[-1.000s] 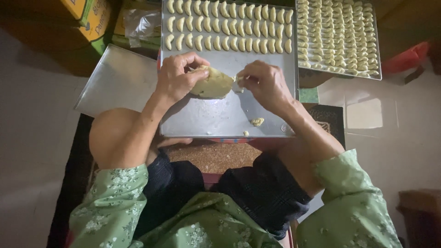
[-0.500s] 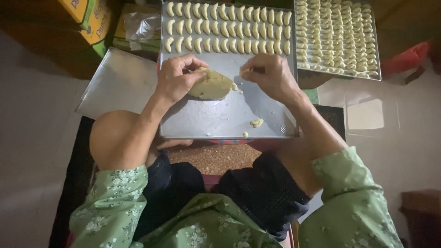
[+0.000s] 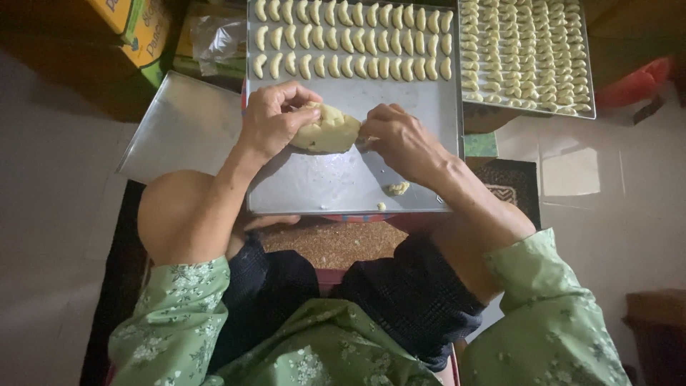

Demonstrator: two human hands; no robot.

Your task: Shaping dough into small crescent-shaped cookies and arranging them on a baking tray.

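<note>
— Where does the lump of dough (image 3: 329,130) sit?

— Just above the middle of the frame, over the bare lower half of the metal baking tray (image 3: 336,187). The left hand (image 3: 273,120) cups it from the left side, fingers curled over its top edge and thumb beneath, so the lump pokes out to the right of the palm.

— And the other hand?

— The right hand (image 3: 400,137) is just right of the lump, fingertips pressed together and pinching at its right end. The two hands nearly meet across the dough.

— What else is on that tray?

— Three rows of small crescent-shaped dough pieces (image 3: 354,37) along the top edge, and a small scrap of dough (image 3: 397,188) lower right, near the right wrist.

— Around it?

— A second tray (image 3: 590,107) packed with crescents at upper right, an empty tray (image 3: 184,125) at left, and a yellow-green carton (image 3: 137,26) in the upper left corner.
</note>
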